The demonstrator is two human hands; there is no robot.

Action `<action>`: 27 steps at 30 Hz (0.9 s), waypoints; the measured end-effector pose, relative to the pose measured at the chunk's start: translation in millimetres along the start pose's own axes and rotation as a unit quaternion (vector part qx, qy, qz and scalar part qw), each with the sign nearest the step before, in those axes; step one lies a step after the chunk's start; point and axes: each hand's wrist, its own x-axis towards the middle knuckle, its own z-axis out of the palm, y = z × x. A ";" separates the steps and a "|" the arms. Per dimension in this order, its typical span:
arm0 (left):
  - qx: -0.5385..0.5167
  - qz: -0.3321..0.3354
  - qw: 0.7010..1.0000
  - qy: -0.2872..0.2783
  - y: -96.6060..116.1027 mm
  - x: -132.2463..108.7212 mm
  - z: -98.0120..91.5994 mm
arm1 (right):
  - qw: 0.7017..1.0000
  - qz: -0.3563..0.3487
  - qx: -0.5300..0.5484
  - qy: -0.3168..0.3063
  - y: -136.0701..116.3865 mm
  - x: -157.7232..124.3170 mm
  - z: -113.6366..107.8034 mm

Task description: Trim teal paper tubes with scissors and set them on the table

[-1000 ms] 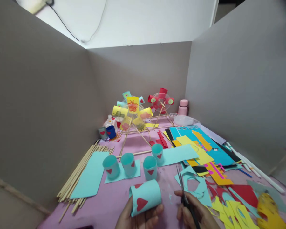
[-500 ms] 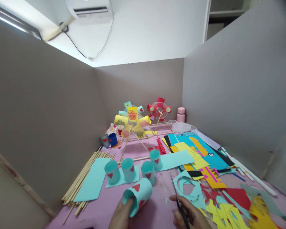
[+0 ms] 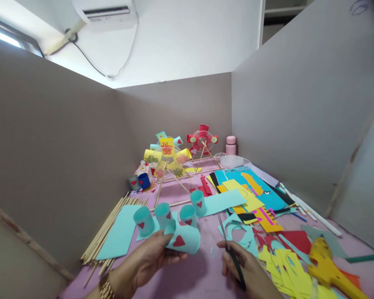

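My left hand (image 3: 152, 253), with a bracelet at the wrist, grips a light-blue paper tube (image 3: 190, 239) by its open left end; a red heart on its side faces me. The tube is tilted on its side above the table. In my right hand (image 3: 243, 265) is a pair of scissors (image 3: 235, 259) with black handles, blades closed together and pointing away from me. Beyond the tube stand several upright blue paper cups with hearts, among them a left one (image 3: 143, 222) and a far right one (image 3: 198, 203).
Wooden sticks (image 3: 107, 232) and a blue sheet (image 3: 120, 234) lie left. Paper-and-stick wheels, one yellow (image 3: 167, 151) and one red (image 3: 203, 141), stand behind. At right are coloured sheets (image 3: 268, 199), yellow scraps (image 3: 283, 265) and a yellow glue gun (image 3: 327, 265). Grey partitions (image 3: 174, 104) enclose the table.
My left hand has turned the tube, so its opening faces left and one heart shows at the front. The scissors stay in my right hand. The view has shifted to the right.
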 end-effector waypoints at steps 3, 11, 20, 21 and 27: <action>0.007 -0.034 0.999 -0.028 -4.7 6.3 7.3 | 1.000 0.008 0.004 0.010 -4.1 -1.0 -2.4; 0.041 -0.020 0.997 -0.060 -15.2 -0.1 10.0 | 0.999 0.026 0.014 0.023 -15.9 -6.2 -3.2; 0.365 0.219 0.904 -0.029 -22.4 -4.3 0.9 | 0.999 0.041 0.019 0.023 -14.9 -5.4 -5.7; 0.408 0.254 0.876 -0.045 -24.6 -2.3 0.1 | 0.999 0.042 0.018 0.023 -14.3 -4.9 -5.9; 0.586 0.347 0.724 -0.108 -33.1 13.3 7.6 | 0.999 0.041 0.017 0.018 -10.6 -2.3 -6.5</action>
